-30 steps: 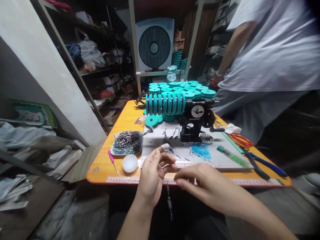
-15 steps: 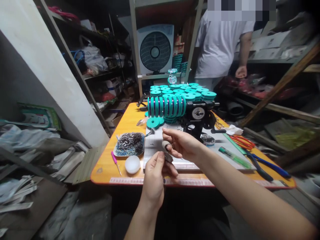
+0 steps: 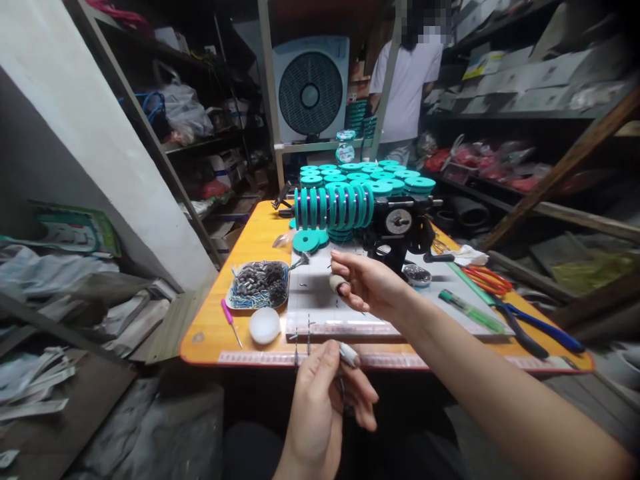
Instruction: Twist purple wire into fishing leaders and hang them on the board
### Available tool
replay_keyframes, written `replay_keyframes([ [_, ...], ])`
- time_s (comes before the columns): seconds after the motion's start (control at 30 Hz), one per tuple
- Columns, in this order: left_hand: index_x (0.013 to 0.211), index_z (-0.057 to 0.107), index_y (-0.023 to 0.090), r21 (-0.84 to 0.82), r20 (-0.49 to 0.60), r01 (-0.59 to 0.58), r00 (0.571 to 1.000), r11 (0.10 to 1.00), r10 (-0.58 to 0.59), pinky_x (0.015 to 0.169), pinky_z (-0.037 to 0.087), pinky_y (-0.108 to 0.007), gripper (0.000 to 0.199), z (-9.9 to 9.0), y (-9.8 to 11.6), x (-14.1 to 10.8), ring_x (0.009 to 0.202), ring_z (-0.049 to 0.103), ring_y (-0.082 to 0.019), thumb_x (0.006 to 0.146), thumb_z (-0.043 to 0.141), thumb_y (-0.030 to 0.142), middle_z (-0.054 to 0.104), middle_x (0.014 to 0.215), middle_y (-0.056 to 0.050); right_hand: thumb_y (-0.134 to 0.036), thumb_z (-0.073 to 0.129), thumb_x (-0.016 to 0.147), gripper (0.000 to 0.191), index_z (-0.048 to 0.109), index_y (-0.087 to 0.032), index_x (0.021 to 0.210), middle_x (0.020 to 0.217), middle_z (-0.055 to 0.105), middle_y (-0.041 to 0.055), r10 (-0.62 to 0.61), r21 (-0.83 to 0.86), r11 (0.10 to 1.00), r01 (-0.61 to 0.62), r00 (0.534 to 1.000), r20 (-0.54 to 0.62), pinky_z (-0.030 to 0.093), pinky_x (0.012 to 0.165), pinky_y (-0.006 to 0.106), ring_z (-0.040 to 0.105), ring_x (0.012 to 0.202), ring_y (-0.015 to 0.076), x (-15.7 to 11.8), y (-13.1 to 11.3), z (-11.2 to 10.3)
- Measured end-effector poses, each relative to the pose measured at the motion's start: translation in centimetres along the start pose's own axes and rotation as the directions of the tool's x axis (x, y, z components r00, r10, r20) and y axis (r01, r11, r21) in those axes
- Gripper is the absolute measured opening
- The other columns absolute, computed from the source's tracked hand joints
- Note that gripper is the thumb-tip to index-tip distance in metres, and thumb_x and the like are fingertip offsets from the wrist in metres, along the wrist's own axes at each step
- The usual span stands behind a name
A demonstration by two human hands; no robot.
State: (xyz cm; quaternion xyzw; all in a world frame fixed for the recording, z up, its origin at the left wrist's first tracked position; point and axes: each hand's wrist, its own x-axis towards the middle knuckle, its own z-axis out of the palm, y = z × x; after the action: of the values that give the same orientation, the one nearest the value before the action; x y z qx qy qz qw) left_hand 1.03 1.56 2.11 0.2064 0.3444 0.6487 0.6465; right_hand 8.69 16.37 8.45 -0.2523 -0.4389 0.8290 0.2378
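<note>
Hands [image 3: 320, 403] apart, right one [image 3: 373, 283] perhaps pinching a dark sliver [image 3: 329, 267]

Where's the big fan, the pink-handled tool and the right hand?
Big fan [image 3: 311, 96], head view: the middle of its round front.
Pink-handled tool [image 3: 229, 315], head view: its pink handle.
Right hand [image 3: 374, 285], head view: the middle of the hand.

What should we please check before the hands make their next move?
1. Left hand and right hand apart: ok, a gap shows between them.
2. Right hand's hold: cannot tell, any piece there is too small to make out.
3. Parts tray filled: ok, small pieces are heaped in it.
4. Pink-handled tool away from hands: ok, it lies beside the white round object.
5. Pliers away from hands: ok, they lie at the right of the table.
</note>
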Motion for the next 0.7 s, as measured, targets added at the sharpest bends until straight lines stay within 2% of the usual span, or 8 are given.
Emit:
replay_keyframes([
  [0.13,0.070,0.052,0.014,-0.114,-0.036,0.024,0.999,0.993,-0.028,0.036,0.017,-0.013,0.029,-0.2,-0.1,-0.1,0.035,0.021,0.000,0.087,0.065,0.033,0.051,0.045,0.005,-0.035,0.040,0.100,0.043,0.045,-0.018,0.061,0.046,0.057,-0.0004,-0.003,0.006,1.000,0.003,1.000,0.007,0.031,0.022,0.011,0.046,0.026,0.0056,0.0,0.1,0.0],
  [0.2,0.067,0.046,0.016,-0.189,-0.035,0.053,0.998,0.981,-0.061,0.037,0.014,-0.014,0.033,-0.4,-0.1,-0.2,0.038,0.016,-0.001,0.084,0.068,0.032,0.046,0.046,0.008,-0.034,0.038,0.100,0.044,0.045,-0.018,0.061,0.046,0.057,-0.0005,-0.006,0.007,1.000,0.006,1.000,0.006,0.031,0.022,0.011,0.046,0.026,0.0057,0.0,0.1,0.0],
  [0.37,0.075,0.046,0.017,-0.230,-0.006,0.108,0.994,0.967,-0.112,0.038,0.011,-0.014,0.028,-1.0,-0.5,-0.3,0.040,0.014,-0.001,0.082,0.071,0.029,0.045,0.049,0.008,-0.034,0.037,0.100,0.043,0.044,-0.018,0.061,0.045,0.057,-0.0010,-0.007,0.004,1.000,0.007,1.000,-0.009,0.031,0.023,0.011,0.046,0.025,0.0055,0.1,0.2,0.0],
  [0.7,0.077,0.045,0.018,-0.206,0.017,0.031,0.999,0.978,-0.028,0.039,0.014,-0.014,0.020,-1.1,-0.7,-0.6,0.040,0.019,-0.001,0.090,0.059,0.022,0.050,0.055,0.006,-0.039,0.046,0.095,0.039,0.041,-0.020,0.062,0.046,0.054,-0.0034,-0.042,-0.057,0.997,0.042,0.999,-0.008,0.028,0.024,0.011,0.041,0.025,0.0045,0.2,0.3,0.1],
])
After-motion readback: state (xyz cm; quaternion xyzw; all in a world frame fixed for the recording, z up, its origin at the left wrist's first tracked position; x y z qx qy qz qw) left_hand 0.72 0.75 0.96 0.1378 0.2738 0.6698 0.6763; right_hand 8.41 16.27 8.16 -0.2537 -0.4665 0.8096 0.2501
